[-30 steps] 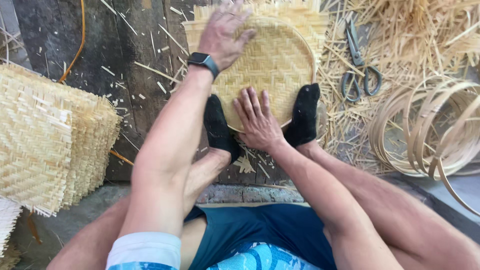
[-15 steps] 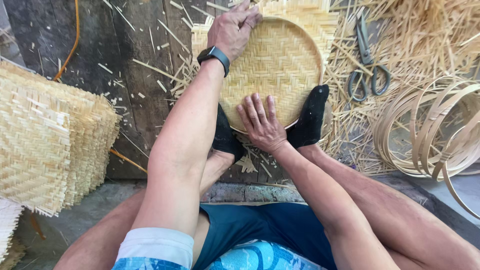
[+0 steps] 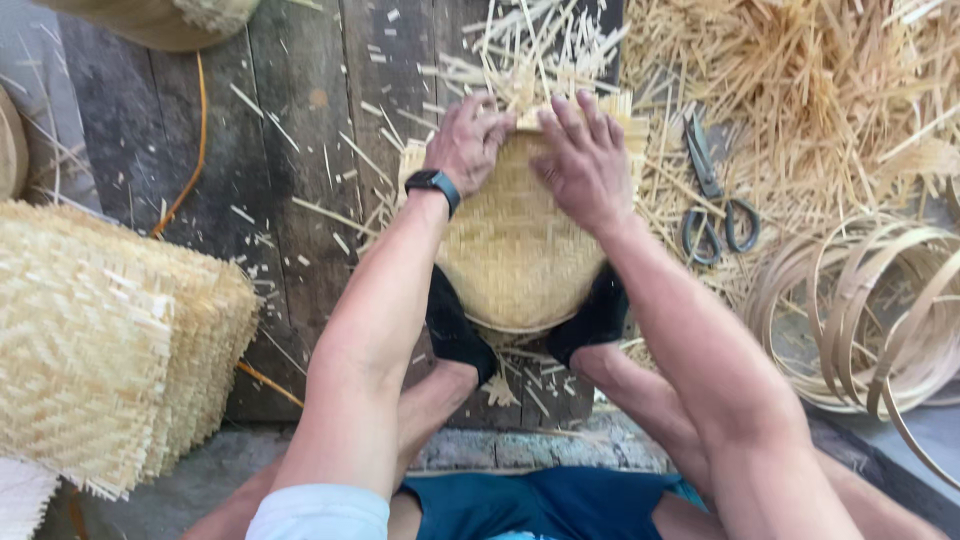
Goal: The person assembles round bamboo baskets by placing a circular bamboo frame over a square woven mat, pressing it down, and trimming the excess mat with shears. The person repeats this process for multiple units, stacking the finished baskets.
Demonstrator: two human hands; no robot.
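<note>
A round woven bamboo tray (image 3: 515,255) lies on the dark plank floor between my two feet in black socks. My left hand (image 3: 468,140), with a black watch on the wrist, presses on the tray's far left rim. My right hand (image 3: 585,160) lies beside it on the far rim, fingers spread over the weave. Both hands bear down on the far edge, where loose strip ends stick out.
A stack of square woven bamboo mats (image 3: 100,340) sits at the left. Black scissors (image 3: 715,200) lie right of the tray among bamboo offcuts (image 3: 800,90). Coiled bamboo hoops (image 3: 870,310) lie at the right. A thin orange strip (image 3: 195,150) lies on the planks.
My right hand has moved from the tray's near edge up to its far rim, beside my left hand. The view has shifted closer over the tray.
</note>
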